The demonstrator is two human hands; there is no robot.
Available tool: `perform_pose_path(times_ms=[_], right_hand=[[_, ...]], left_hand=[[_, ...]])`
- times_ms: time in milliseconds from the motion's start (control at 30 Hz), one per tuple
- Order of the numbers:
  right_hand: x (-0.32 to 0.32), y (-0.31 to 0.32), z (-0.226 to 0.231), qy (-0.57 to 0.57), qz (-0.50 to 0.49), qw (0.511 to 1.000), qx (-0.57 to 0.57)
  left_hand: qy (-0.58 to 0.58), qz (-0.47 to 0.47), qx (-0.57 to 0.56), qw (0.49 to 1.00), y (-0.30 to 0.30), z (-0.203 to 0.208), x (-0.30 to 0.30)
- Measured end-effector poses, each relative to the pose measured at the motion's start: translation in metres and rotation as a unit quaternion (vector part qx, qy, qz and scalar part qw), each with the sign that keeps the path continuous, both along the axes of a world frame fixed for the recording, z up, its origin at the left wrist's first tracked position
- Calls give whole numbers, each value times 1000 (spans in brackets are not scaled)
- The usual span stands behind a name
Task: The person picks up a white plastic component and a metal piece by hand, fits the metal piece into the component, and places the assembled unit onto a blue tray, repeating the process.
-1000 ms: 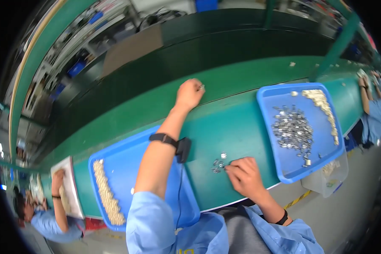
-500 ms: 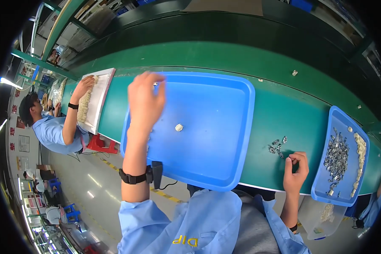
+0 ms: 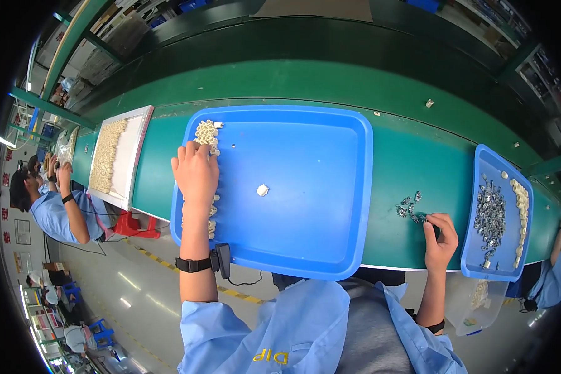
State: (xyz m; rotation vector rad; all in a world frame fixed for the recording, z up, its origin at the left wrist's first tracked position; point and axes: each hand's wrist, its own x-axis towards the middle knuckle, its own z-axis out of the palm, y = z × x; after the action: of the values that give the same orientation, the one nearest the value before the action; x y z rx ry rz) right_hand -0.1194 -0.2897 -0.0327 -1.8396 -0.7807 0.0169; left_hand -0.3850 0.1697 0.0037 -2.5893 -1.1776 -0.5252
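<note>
My left hand (image 3: 196, 171) is over the left side of the large blue tray (image 3: 293, 230), its fingers bent down onto the row of cream parts (image 3: 206, 132). I cannot tell whether they grip one. My right hand (image 3: 441, 240) is at the near edge of the small silver cluster (image 3: 410, 206) on the bench (image 3: 399, 168), thumb and forefinger drawn together; I cannot tell whether a piece is pinched.

Obstructions: my left hand and forearm cover the middle of the cream row and cross the tray's near rim. The large tray fills most of the bench between my hands. To its left stands a white tray (image 3: 129, 162), with a co-worker (image 3: 53, 215) beside it. To the right of my right hand stands the small blue tray (image 3: 475, 246), above a clear bin (image 3: 470, 315).

Count: blue trays, two; white tray, one; lone cream part (image 3: 263, 189) mid-tray, one; black wrist straps on my arms, two. In the small blue tray, the silver heap (image 3: 490, 218) and cream column (image 3: 521, 212) are too dense to count.
</note>
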Motion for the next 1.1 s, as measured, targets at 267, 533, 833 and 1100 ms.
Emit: perform_pose_path(times_ms=[267,533,833,1100], right_hand=[[1,-2,0,12,-4,1000,18],[8,-9,-10,42,2,998,42],[-7,-5,-4,114,11,989,96],[-30,39,72,118,210,965,105]], left_hand=[[-3,-25,1,1000,4,-5,3],[-11,-42,4,999,-4,-1,0],[-153,-110,-90,978,-29,17,-15],[-284,-308,-167,893,-176,59,32]])
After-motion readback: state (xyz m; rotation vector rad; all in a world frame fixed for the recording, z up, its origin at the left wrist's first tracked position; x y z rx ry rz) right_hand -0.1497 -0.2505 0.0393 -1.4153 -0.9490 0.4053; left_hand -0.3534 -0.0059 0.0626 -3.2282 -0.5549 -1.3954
